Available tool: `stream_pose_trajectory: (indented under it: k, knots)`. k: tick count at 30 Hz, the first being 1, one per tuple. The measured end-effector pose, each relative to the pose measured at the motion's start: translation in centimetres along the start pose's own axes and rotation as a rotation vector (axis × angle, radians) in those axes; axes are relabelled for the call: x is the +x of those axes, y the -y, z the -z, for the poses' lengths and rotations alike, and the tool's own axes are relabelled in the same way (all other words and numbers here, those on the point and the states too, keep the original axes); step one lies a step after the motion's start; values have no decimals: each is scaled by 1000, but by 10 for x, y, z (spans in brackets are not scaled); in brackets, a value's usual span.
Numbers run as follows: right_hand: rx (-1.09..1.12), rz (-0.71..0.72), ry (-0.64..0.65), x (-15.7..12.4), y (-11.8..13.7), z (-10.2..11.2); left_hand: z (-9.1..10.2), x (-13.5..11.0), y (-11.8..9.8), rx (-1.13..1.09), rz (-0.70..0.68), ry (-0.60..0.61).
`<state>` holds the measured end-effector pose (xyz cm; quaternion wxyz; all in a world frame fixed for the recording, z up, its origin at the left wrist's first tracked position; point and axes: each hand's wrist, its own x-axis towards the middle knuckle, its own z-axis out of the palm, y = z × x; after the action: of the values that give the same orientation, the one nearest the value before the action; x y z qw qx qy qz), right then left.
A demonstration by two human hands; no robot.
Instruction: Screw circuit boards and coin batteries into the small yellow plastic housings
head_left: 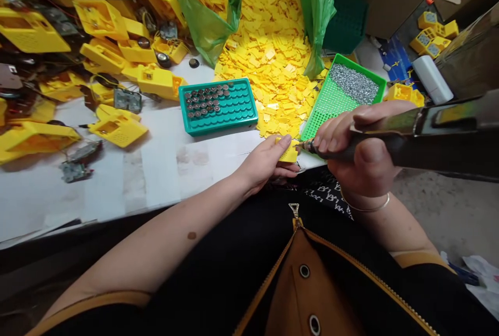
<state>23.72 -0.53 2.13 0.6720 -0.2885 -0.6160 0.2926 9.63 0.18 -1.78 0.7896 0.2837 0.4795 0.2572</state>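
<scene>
My left hand (pixel 261 164) pinches a small yellow plastic piece (pixel 288 155) with a pattern of tiny holes, close to the table's front edge. In my right hand (pixel 364 149) is a dark power screwdriver (pixel 448 136), held level with its tip pointing left. The tip meets the right side of the yellow piece; whether a screw sits there is too small to tell. Just beyond my hands lie a heap of flat yellow plastic pieces (pixel 268 55) and a light green tray (pixel 319 104) with many small silvery screws (pixel 354 84).
A teal tray (pixel 220 128) with rows of round metal discs stands left of the heap. Around the heap is an open green plastic bag (pixel 206 18). Yellow housings (pixel 117 125) with wires crowd the left side. At back right are a cardboard box (pixel 393 0) and a white roll (pixel 432 78).
</scene>
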Motion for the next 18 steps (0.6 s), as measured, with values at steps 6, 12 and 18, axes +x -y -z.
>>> stream_pose_trajectory:
  k: [6, 12, 18]
  knots:
    - [8, -22, -20, 0, -3, -1, 1, 1, 0, 9, 10, 17]
    - [-59, -35, -33, -3, -6, 1, 1, 1, 0, 39, 9, 19]
    - [-36, -16, -17, -1, -6, -3, 1, 0, 0, 34, 13, 30]
